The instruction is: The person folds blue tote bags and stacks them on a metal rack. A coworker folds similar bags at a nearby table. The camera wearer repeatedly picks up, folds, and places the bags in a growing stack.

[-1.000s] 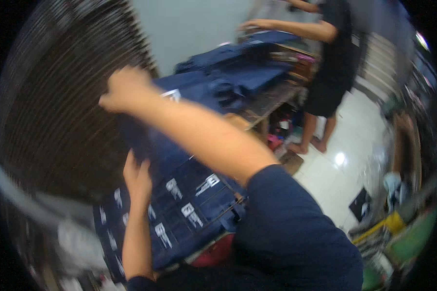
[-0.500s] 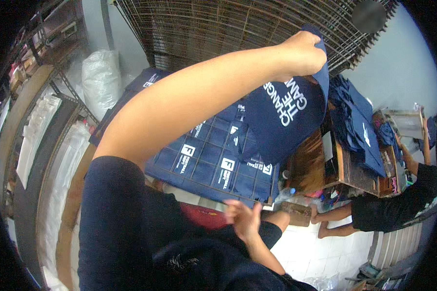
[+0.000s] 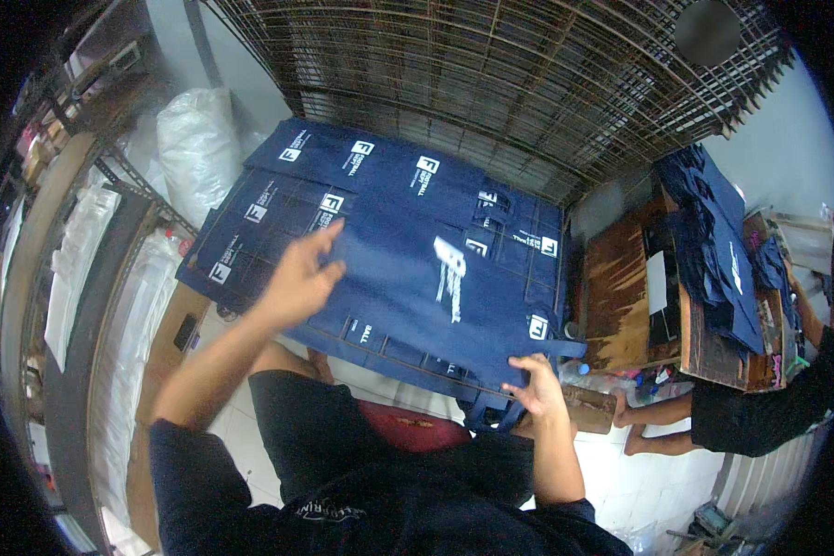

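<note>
A navy cloth bag (image 3: 389, 269) with a white print and strap-like handles lies, blurred by motion, over a wire rack (image 3: 412, 347). My left hand (image 3: 301, 283) is above the bag's left side, fingers spread, nothing in it. By the bag's near right corner is my right hand (image 3: 539, 389), its thumb and fingers apart. Whether its fingertips touch the cloth is hard to make out. Around and under the bag, several navy printed cloth pieces (image 3: 292, 153) are laid out in rows.
Raised wire racks (image 3: 491, 83) lean over the far side. To the right, navy bags (image 3: 713, 250) are piled on a wooden table (image 3: 704, 357), where another person (image 3: 760, 408) works. A plastic-wrapped bundle (image 3: 195, 153) and a shelf (image 3: 79, 278) stand at the left.
My left hand has come down and back to the left, letting go of the bag, which now lies flat. My right hand has moved up and right to the bag's corner.
</note>
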### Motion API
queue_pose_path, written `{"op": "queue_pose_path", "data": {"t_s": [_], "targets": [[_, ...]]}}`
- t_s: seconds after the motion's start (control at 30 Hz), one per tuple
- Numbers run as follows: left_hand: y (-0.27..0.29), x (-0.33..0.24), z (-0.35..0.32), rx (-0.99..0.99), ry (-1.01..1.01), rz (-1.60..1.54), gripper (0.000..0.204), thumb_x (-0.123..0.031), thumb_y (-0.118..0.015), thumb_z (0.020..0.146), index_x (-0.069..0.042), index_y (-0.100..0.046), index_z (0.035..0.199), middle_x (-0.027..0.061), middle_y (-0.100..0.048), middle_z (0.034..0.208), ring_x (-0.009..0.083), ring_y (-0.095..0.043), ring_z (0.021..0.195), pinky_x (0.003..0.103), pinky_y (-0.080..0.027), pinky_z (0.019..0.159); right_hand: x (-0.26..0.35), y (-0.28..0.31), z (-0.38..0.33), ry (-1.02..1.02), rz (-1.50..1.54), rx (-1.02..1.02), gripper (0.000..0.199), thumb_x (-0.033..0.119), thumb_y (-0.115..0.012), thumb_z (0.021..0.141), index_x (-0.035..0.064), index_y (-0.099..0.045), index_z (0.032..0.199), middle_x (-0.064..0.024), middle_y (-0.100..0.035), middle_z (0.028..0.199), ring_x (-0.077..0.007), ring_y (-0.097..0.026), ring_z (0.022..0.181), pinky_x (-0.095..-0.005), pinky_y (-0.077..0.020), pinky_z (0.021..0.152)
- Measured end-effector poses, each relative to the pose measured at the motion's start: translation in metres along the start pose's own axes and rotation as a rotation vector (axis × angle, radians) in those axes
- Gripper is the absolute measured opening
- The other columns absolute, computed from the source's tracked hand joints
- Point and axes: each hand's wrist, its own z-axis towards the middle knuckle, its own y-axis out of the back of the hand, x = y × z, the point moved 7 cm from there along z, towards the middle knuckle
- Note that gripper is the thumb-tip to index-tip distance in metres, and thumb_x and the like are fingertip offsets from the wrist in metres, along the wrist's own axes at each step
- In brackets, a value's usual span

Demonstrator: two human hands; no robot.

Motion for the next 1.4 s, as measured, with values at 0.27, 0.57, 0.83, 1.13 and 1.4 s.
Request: {"op": "queue_pose_path", "data": {"t_s": [0.27,0.57,0.83,1.13,1.4], "targets": [[-0.116,0.056,0.055,0.138,0.151,-0.538,0.059,0.0,-0.055,0.08,-0.002,-0.039,0.137,0.0171,-0.052,0.123,0.0207,-0.054,0.104,0.027,-0.046,0.082,0.099,0.051,0.045,0.254,-0.236,-0.181,0.023,0.012,-0.06,0.072,0.0127,-0.05,0.093,-0.0009,-0.055,0.083,-0.018,-0.055,0.074,-0.0344,-0.0395,0.052],[-0.169,0.07,0.175,-0.057,0.075,-0.348,0.067,0.003,-0.055,0.074,-0.008,-0.039,0.138,0.0154,-0.057,0.112,0.0198,-0.062,0.077,0.028,-0.049,0.07,0.181,0.053,0.167,0.426,-0.319,-0.164,0.031,0.019,-0.064,0.081,0.0085,-0.047,0.105,-0.0043,-0.053,0.104,-0.0178,-0.049,0.095,-0.0373,-0.0373,0.071],[-0.248,0.147,0.285,-0.186,-0.004,0.188,0.014,-0.005,-0.064,0.075,-0.004,-0.067,0.088,0.0184,-0.066,0.086,0.035,-0.064,0.084,0.042,-0.05,0.078,0.144,0.089,0.334,0.336,-0.371,-0.493,0.04,0.005,-0.062,0.082,0.0056,-0.046,0.119,-0.0052,-0.053,0.095,-0.0135,-0.053,0.076,-0.0322,-0.0469,0.057],[-0.242,0.174,0.295,-0.179,0.041,0.277,0.031,-0.007,-0.06,0.072,-0.002,-0.067,0.101,0.0211,-0.064,0.102,0.0353,-0.063,0.093,0.041,-0.049,0.086,0.134,0.075,0.348,0.357,-0.318,-0.463,0.034,0.003,-0.057,0.086,0.0035,-0.047,0.119,-0.0089,-0.052,0.106,-0.0185,-0.055,0.095,-0.0347,-0.054,0.064],[-0.247,0.182,0.287,-0.221,-0.054,0.306,0.028,-0.004,-0.059,0.073,-0.002,-0.067,0.1,0.0203,-0.062,0.104,0.0357,-0.062,0.094,0.042,-0.049,0.086,0.13,0.075,0.353,0.322,-0.358,-0.453,0.034,0.005,-0.057,0.087,0.0006,-0.048,0.119,-0.0101,-0.05,0.114,-0.019,-0.054,0.098,-0.0349,-0.0566,0.064]]}}
